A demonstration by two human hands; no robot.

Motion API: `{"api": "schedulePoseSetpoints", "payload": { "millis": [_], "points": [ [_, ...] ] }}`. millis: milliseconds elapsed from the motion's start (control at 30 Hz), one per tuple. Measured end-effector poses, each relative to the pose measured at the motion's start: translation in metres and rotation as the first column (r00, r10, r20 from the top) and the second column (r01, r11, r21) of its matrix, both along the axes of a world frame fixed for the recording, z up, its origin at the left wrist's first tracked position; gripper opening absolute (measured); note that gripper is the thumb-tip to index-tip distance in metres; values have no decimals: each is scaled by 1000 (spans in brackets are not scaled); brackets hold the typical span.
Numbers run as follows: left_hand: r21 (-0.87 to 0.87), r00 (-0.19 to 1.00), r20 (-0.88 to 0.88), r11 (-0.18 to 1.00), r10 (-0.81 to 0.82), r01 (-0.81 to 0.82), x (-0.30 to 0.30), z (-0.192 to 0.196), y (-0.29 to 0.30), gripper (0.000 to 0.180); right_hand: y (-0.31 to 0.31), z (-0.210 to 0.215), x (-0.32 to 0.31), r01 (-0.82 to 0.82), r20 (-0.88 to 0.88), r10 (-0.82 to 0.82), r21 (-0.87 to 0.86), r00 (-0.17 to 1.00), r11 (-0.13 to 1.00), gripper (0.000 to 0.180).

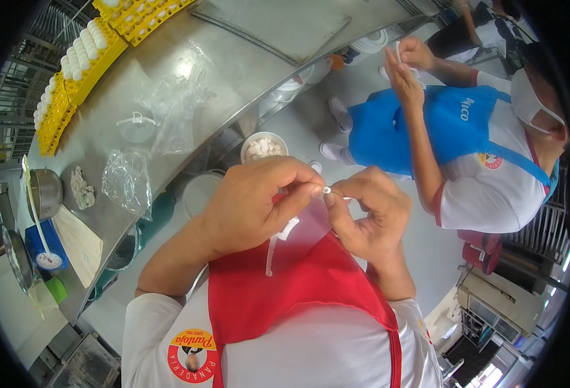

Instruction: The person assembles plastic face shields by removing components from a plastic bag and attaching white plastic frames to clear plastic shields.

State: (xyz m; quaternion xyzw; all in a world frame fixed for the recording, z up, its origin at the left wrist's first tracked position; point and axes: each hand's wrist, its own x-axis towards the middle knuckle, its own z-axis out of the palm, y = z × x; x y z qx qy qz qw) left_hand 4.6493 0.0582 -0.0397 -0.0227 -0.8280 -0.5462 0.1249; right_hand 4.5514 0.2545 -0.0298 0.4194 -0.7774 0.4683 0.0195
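In front of my chest, both hands are raised over the red apron [298, 284]. Between my left hand [259, 197] and my right hand [372, 213], the fingertips pinch a small white strap end [327, 190]. A see-through plastic shield [307, 226] hangs below them, its outline hard to make out against the apron. White plastic fittings [289, 229] sit at its left side, and a narrow white strip [270, 258] dangles there. Part of the strap is hidden behind my fingers.
To the left runs a steel table [214, 71] with crumpled clear bags [129, 178], a clear plastic piece with white fittings [136, 125] and yellow egg trays [97, 55]. Behind my hands stands a white bucket of pale lumps [263, 147]. A co-worker in a blue apron [427, 129] stands at right.
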Motion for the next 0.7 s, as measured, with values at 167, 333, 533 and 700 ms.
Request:
{"api": "schedulePoseSetpoints", "payload": {
  "millis": [167, 333, 533, 700],
  "points": [
    [39, 1000, 13, 999, 20, -21, 2, -4, 3, 13, 0, 0, 1, 16, 36, -17, 8, 999, 1000, 9],
    [66, 998, 64, 998, 20, -24, 4, -4, 2, 14, -1, 0, -6, -14, -49, 14, -3, 999, 1000, 9],
    [88, 998, 67, 996, 17, -23, 3, -3, 1, 14, -2, 2, -6, 2, -74, -2, 4, 997, 1000, 10],
    [52, 996, 5, 995, 86, -87, 2, -5, 2, 14, -3, 1, -7, 7, -143, -8, -8, 990, 1000, 13]
  ]
}}
